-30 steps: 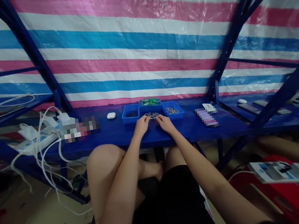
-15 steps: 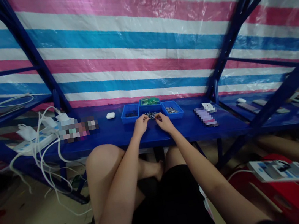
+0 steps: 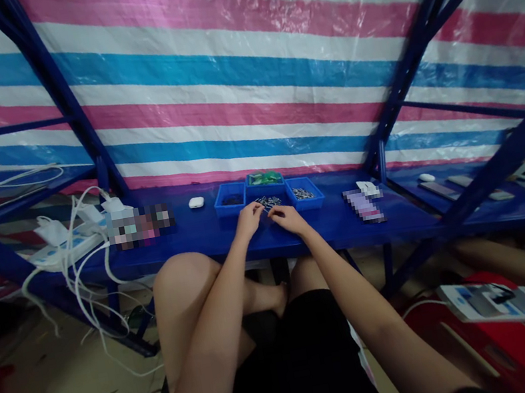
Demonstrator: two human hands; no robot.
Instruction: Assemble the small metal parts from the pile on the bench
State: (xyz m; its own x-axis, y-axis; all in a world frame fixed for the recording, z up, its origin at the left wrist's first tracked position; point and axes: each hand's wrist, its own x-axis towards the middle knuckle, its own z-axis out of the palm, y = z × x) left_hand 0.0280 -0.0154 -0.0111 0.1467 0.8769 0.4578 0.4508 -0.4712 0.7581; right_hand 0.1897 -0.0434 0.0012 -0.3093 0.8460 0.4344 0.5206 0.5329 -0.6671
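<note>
My left hand (image 3: 249, 221) is at the front of a loose pile of small slim metal pieces (image 3: 271, 201), thumb and fingertips pinched together. Close beside it on the right, my right hand (image 3: 289, 218) is bent with its fingertips pressed together, just in front of the same pile. Whatever is between the fingers of either hand is too small to make out. Around the pile stand three blue bins: the left bin (image 3: 218, 208) has dark small parts, the back bin (image 3: 266, 188) has green packets, and the right bin (image 3: 312, 203) has small metal pieces.
The blue table (image 3: 198, 235) also bears a white earbud case (image 3: 196, 203), a blurred purple item (image 3: 364, 206) and a power strip (image 3: 66, 250) with tangled white cables. Blue frame posts rise at both sides before a striped sheet. A red stool (image 3: 512, 342) stands lower right.
My right hand has drawn slightly towards me and away from the left, so more of the metal pile shows. My left hand stays nearly in place, and the view has shifted a little.
</note>
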